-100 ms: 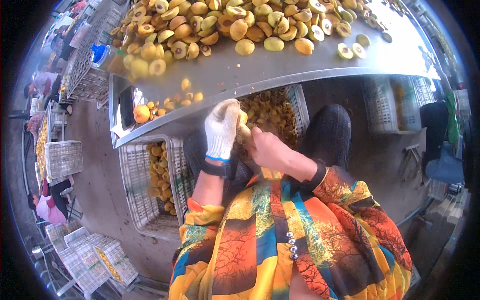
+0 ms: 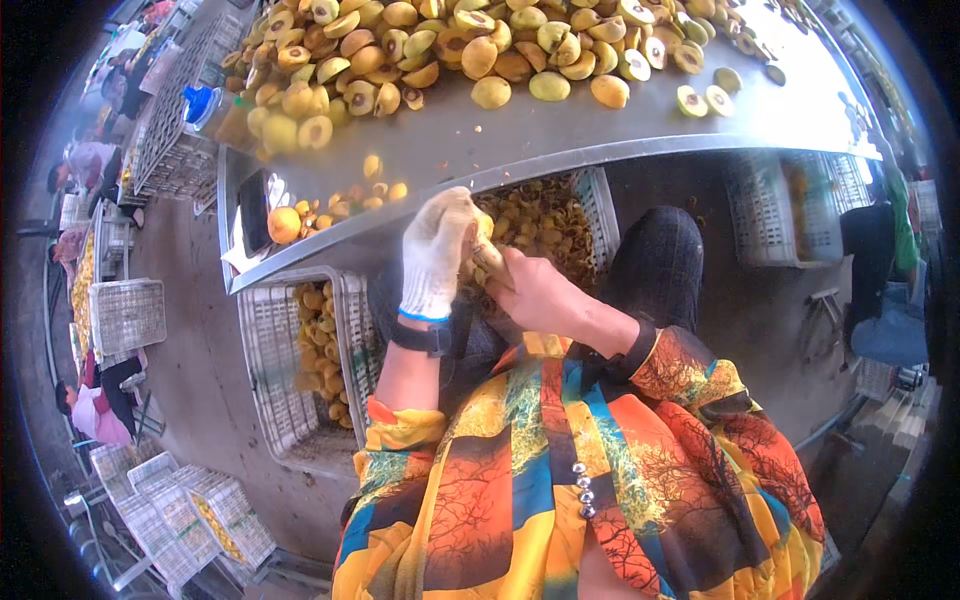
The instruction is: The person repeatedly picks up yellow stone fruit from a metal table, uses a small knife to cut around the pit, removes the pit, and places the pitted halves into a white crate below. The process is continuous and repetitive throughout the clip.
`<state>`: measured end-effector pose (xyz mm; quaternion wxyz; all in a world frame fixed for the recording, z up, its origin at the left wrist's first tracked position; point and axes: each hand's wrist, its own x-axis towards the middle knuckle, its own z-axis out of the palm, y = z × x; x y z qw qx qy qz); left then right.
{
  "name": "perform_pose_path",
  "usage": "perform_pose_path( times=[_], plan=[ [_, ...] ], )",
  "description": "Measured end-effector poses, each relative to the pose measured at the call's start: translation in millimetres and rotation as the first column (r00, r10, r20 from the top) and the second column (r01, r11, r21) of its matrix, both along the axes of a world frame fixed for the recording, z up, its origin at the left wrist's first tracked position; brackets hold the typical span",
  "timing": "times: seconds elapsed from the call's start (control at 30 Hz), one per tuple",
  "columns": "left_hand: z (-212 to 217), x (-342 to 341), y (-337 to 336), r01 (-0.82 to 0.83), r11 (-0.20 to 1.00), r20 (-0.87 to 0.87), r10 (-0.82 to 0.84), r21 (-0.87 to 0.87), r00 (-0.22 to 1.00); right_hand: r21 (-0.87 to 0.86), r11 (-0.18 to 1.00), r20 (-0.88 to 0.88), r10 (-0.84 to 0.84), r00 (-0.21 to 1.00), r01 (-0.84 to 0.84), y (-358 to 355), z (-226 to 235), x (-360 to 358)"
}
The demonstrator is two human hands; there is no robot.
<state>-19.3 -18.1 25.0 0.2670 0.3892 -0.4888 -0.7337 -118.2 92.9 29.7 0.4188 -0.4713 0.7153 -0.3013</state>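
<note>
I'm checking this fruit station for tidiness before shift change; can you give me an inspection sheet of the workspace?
Surface: metal table, heaped with fruit.
Job's things: yellow fruit between both hands; pile of whole and halved fruit.
Clutter: blue-capped bottle; loose fruit pieces at the table edge.
Grippers: left hand, white glove, on the fruit; right hand, bare, also on it.
Cables: nothing seen.
Surroundings: crates with fruit under the table; empty crates on the floor; other people at left.
</note>
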Motion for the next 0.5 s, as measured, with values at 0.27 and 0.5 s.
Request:
perform_pose_path(
  times=[0.27,0.5],
  plan=[
    [-24,-15,7,-0.272,0.958,-0.216,0.286,0.094,0.934,-0.023,0.992,0.089,-0.124,0.988,0.126,-4,-2,13],
    [-39,-13,-1,-0.197,0.970,-0.148,0.218,0.143,0.965,-0.015,0.994,0.097,-0.102,0.990,0.104,-1,-10,18]
  ],
)
